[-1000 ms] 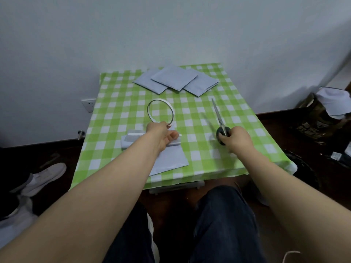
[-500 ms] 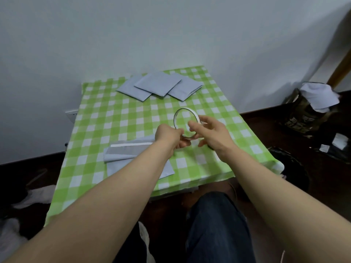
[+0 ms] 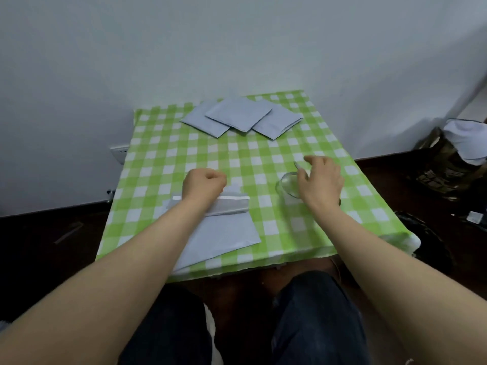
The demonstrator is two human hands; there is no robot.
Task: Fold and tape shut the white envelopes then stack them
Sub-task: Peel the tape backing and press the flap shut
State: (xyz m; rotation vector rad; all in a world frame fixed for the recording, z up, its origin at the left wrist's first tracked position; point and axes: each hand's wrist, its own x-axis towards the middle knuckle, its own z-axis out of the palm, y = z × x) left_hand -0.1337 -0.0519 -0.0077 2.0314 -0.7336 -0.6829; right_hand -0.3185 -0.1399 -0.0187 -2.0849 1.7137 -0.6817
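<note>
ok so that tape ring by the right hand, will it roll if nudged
Probably not: the tape ring seems to lie flat on the checked tablecloth, so a nudge should slide it, not roll it. It looks a thin, see-through hoop, so likely very light and apt to flex if pinched.

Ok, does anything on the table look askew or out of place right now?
The three far envelopes are fanned at different angles, overlapping rather than squared into a stack. The near envelope lies skewed, one corner close to the front edge of the table. Nothing looks spilled or torn.
</note>
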